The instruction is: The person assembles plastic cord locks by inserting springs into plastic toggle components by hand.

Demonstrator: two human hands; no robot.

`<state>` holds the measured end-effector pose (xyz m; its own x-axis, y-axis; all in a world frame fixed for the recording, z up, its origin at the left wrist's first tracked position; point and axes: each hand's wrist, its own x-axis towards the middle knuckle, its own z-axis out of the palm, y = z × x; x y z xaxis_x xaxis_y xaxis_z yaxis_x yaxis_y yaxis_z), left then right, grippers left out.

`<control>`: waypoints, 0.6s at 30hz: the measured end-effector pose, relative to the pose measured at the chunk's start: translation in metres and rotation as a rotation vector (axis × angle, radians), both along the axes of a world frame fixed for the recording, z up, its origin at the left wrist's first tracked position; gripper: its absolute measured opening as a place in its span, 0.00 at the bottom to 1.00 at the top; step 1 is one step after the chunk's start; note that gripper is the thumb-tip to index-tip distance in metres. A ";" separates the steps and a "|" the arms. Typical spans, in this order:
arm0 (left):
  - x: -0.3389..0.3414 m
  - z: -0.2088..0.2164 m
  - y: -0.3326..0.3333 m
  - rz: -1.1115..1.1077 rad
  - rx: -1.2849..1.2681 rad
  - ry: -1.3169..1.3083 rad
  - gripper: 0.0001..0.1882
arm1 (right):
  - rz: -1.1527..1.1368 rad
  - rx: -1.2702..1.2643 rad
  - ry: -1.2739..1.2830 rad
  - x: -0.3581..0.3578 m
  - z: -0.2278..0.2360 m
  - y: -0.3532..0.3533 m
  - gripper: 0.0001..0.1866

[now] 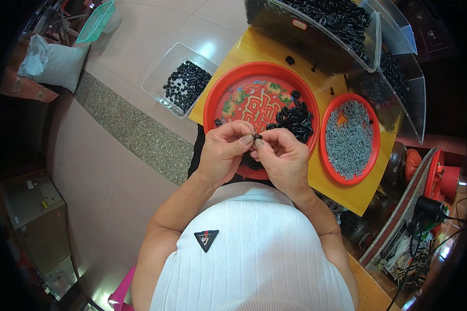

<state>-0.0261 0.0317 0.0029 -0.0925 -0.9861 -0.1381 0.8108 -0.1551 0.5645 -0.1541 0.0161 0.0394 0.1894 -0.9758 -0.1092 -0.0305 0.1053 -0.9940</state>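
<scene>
Over the near part of a round red tray (211, 98), both of my hands meet at the fingertips. My left hand (224, 151) and my right hand (284, 159) are closed in a pinch on one small black part (257, 137); its exact kind is too small to make out. Black oval plastic pieces (297, 120) are heaped on the tray's right side, and more lie partly hidden under my hands. To the right stands a smaller oval red tray (324, 155) full of silver screws (349, 140).
Clear plastic bins (316, 39) of black parts stand at the yellow table's (233, 52) back right. A clear box (151, 85) with small black pieces sits left of the table. A white sack (62, 65) stands far left. Cables (417, 233) and clutter lie at right.
</scene>
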 end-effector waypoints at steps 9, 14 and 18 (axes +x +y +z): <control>-0.006 0.000 -0.003 -0.017 0.006 -0.035 0.04 | 0.075 -0.133 0.111 -0.009 -0.010 -0.004 0.02; -0.011 0.011 -0.011 0.004 0.076 -0.155 0.08 | -0.033 0.067 -0.132 -0.026 -0.008 -0.016 0.02; 0.006 0.003 -0.022 0.077 -0.048 -0.724 0.10 | -0.116 0.089 -0.161 -0.053 -0.001 -0.023 0.03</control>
<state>-0.0199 0.0096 0.0056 0.0752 -0.9927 -0.0945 0.2394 -0.0740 0.9681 -0.2066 -0.0064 0.0380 0.0988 -0.9799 -0.1735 0.1450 0.1867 -0.9717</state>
